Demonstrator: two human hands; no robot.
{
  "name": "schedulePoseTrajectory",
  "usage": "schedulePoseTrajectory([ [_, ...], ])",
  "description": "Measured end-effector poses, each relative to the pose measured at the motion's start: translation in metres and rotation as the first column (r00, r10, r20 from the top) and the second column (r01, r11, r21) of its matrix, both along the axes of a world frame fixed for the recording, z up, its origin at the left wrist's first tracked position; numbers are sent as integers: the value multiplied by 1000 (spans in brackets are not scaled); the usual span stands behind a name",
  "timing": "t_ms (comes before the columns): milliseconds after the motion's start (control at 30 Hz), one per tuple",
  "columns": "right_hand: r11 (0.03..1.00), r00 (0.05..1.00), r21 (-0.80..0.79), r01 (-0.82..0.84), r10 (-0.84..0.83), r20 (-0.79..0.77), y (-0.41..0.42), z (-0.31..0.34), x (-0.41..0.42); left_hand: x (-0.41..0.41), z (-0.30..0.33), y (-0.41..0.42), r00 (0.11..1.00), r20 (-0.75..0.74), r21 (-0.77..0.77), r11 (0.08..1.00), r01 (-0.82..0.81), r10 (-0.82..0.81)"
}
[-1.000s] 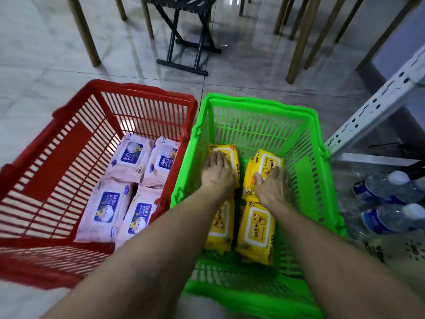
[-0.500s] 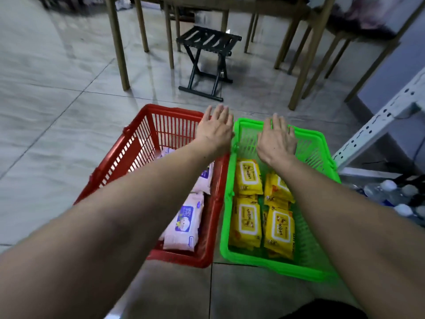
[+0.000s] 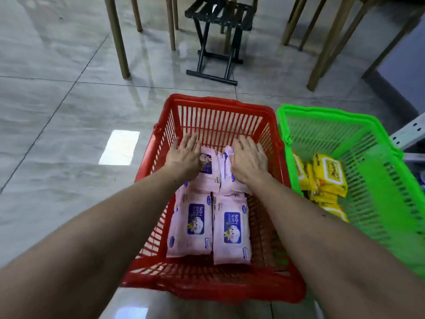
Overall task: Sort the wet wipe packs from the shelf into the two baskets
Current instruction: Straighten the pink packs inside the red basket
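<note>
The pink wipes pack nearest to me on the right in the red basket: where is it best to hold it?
Probably from above, pinching the long side edges of the near right pink pack. It lies flat, label up, touching its neighbour; the right edge is freer.

One view only, worn on the head, looking forward and steeply down along both bare forearms. Close above the red slatted plastic basket (image 3: 220, 107), which fills the lower centre of the frame and sits within arm's reach. Angled slightly leftward, so the bright green slatted plastic basket (image 3: 322, 113) runs off the right edge. Farther up the frame, taking in the glossy grey tiled floor (image 3: 57, 111), the black folding stool (image 3: 218, 17) and wooden furniture legs cut off at the top. Wide-angle lens, with floor joints bent toward the edges and forearms swollen at the bottom corners. No second view to share any part of the scene.
</note>
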State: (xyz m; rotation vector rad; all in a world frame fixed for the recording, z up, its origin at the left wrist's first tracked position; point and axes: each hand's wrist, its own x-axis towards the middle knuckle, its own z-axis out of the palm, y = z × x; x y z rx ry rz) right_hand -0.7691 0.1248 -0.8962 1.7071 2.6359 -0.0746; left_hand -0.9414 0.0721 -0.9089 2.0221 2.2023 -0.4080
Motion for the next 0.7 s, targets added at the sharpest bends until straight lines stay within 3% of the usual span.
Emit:
schedulePoseTrajectory([
  [167,978,997,-194,82,-81,10,2,-47,-1,5,-45,11,985,162,-94,993,70,-54],
  [400,932,989,-340,125,-143,-29,13,-91,8,2,-76,20,965,243,-38,993,112,-100],
  [567,965,997,-259,30,-46,-55,3,-105,-8,-14,-79,-1,952,294,-65,996,-67,83],
  [633,971,982,-229,65,-104,-160,6,-104,-12,-14,-75,-1,951,283,7,991,-132,124],
  [700,980,979,-171,97,-125,-160,12,-102,-14,-8,-70,7,944,307,133,977,-167,120],
])
